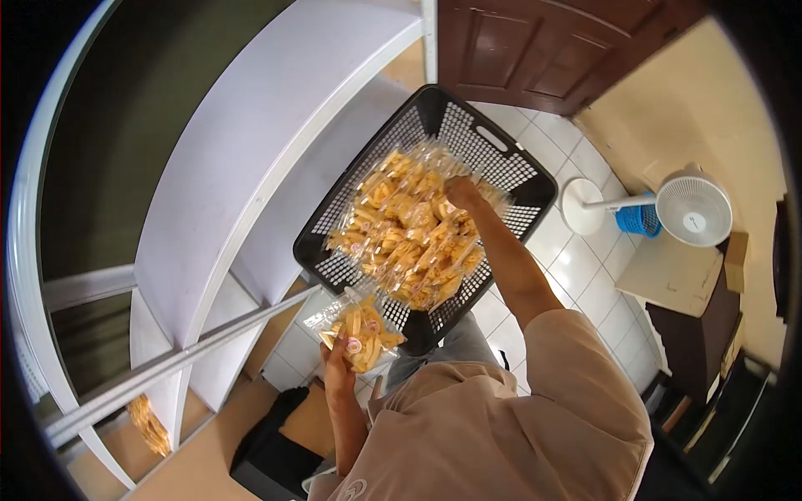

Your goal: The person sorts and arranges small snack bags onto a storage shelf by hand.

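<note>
My left hand is closed on the lower edge of a clear bag of yellow snack sticks with a small round label. That bag is just outside the near left side of a black plastic basket. Many similar snack bags lie heaped in the basket. My right hand reaches into its far right part, fingers curled down around the plastic of a snack bag. The fingertips are partly hidden among the bags.
White shelving curves along the left, with another yellow snack bag on a low shelf. At right are a white fan, a blue basket and a dark cabinet. A brown door is at the back.
</note>
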The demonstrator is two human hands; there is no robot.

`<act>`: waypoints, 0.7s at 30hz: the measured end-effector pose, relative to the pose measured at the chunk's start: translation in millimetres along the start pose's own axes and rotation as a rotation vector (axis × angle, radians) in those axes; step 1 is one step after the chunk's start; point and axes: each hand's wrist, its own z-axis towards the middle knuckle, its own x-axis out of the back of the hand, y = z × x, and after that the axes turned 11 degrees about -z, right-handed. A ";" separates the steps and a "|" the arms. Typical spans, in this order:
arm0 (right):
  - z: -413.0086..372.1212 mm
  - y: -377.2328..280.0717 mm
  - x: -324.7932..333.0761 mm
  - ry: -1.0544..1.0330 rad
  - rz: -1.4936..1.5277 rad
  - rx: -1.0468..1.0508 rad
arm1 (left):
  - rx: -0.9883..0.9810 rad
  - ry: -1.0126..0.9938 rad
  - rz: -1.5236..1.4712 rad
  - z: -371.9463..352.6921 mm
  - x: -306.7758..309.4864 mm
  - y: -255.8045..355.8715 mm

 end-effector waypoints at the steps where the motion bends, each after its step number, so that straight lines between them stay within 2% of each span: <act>1: 3.7 3.0 -13.0 -0.015 -0.007 0.023 | -0.009 0.024 -0.013 -3.2 2.0 0.9; 3: 8.1 16.5 -32.7 0.017 0.029 0.060 | -0.007 -0.012 -0.038 -3.8 -3.7 1.5; 5: 35.5 55.1 -83.5 0.199 0.237 0.152 | -0.015 0.015 -0.043 0.0 -2.9 1.8; 6: 9.4 24.7 -34.8 0.186 0.234 0.171 | -0.005 -0.016 -0.035 2.7 -5.7 2.5; 7: -37.4 -25.1 21.3 0.188 -0.053 -0.145 | 0.010 -0.057 -0.028 6.0 -9.3 2.8; 8: -56.1 -37.3 32.8 0.419 -0.205 -0.121 | 0.010 -0.057 -0.041 10.2 -14.2 2.9; 9: -69.3 -43.8 41.3 0.422 -0.217 -0.121 | 0.021 -0.097 -0.045 15.0 -20.1 2.8; 11: -103.1 -51.9 57.8 0.330 0.225 0.147 | 0.053 -0.156 -0.048 24.9 -27.5 2.3; 13: -167.1 -94.1 89.6 -0.272 1.098 0.118 | 0.083 -0.289 0.078 38.2 -38.2 -3.8; 15: -211.9 -121.6 114.0 -0.503 0.983 0.240 | 0.149 -0.471 0.152 38.4 -61.6 -2.8; 17: -230.1 -114.8 96.8 -0.497 1.093 0.250 | 0.162 -0.617 0.271 44.2 -75.3 -15.1; 19: -237.2 -97.2 92.9 -0.405 1.095 0.216 | 0.239 -0.647 0.339 44.3 -86.0 -21.6; 21: -240.6 -80.2 107.2 -0.423 1.066 0.137 | 0.121 -0.750 0.395 40.6 -95.5 -35.8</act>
